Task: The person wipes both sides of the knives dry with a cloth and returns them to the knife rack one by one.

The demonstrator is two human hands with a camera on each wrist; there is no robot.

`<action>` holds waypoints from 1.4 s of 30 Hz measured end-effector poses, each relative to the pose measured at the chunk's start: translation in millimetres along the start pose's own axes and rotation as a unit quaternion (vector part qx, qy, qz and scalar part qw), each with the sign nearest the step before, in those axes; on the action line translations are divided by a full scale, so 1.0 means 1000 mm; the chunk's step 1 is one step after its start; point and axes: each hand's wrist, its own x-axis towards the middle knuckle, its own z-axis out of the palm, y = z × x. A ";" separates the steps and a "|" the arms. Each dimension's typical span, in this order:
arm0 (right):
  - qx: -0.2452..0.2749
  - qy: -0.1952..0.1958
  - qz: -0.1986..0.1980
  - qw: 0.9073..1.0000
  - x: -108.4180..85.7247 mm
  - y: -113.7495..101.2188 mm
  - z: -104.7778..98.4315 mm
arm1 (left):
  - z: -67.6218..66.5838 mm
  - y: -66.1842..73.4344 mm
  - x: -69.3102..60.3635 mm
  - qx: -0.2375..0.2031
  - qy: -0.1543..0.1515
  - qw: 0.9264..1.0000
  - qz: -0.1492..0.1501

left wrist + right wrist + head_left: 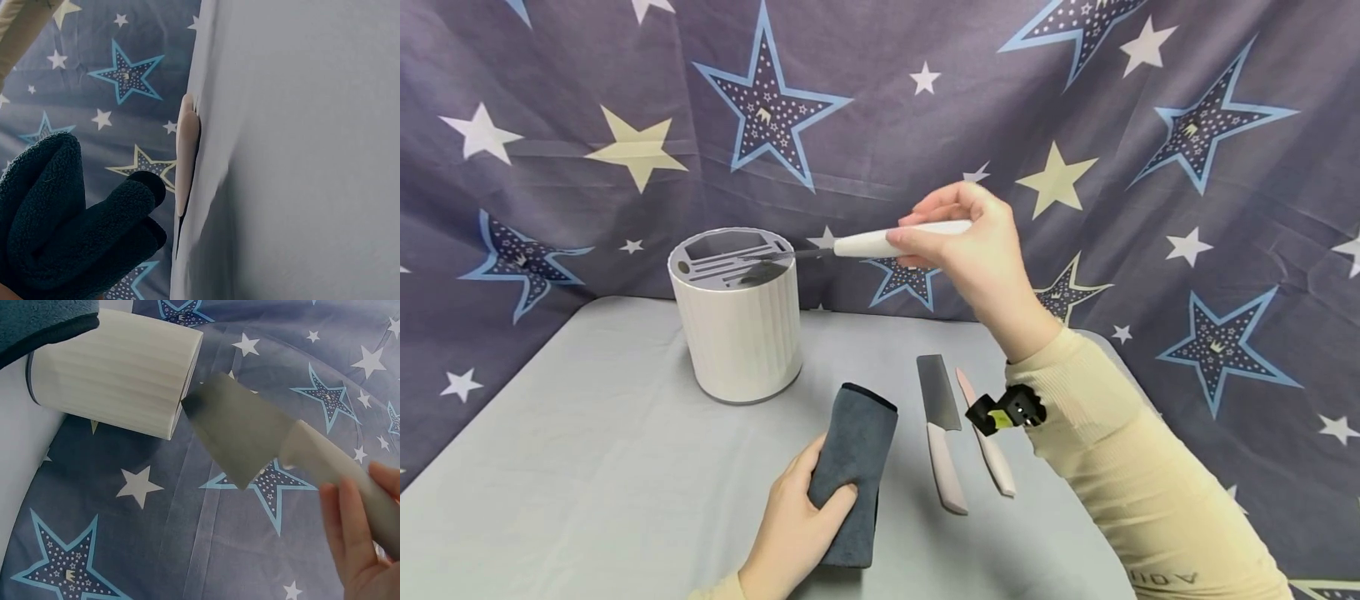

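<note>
White-handled knife (887, 242), pinched in your right hand (981, 246), hangs just above the knife holder (741, 337), outside its slots; your left hand (797, 517) grips a cloth (859, 467). Work looks unfinished: cleaver (943, 417) and pink knife (993, 456) lie on the surface (587, 450).

Pictured in soft, even light behind a pale gray table (587, 467) with rounded far corners: a creased, dark purple-gray curtain (880, 42) printed all over with plain white stars (1147, 47), pale yellow stars (1056, 177) and larger blue-edged stars (766, 100) bearing small crowns (1217, 346).
</note>
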 end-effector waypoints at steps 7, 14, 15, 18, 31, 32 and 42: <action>0.060 0.020 -0.064 0.996 0.007 0.000 0.006 | -0.001 0.000 0.000 -0.002 -0.005 1.000 -0.007; 0.087 0.016 -0.086 0.992 0.017 -0.004 0.018 | -0.002 -0.001 0.000 -0.008 -0.008 1.000 -0.007; 0.102 0.016 -0.084 0.991 0.019 -0.005 0.020 | -0.002 -0.001 0.000 -0.009 -0.009 1.000 -0.007; 0.151 0.013 -0.084 0.985 0.025 -0.007 0.027 | -0.002 -0.002 0.000 -0.009 -0.011 1.000 -0.008; 0.258 -0.118 -0.066 0.957 0.032 -0.001 0.063 | -0.002 -0.005 0.000 -0.005 -0.008 1.000 -0.015; 0.256 -0.127 -0.066 0.956 0.032 0.001 0.066 | -0.002 -0.005 0.000 -0.004 -0.008 1.000 -0.015; 0.194 -0.201 -0.042 0.959 0.032 0.019 0.088 | -0.004 -0.004 0.001 -0.006 -0.017 1.000 -0.019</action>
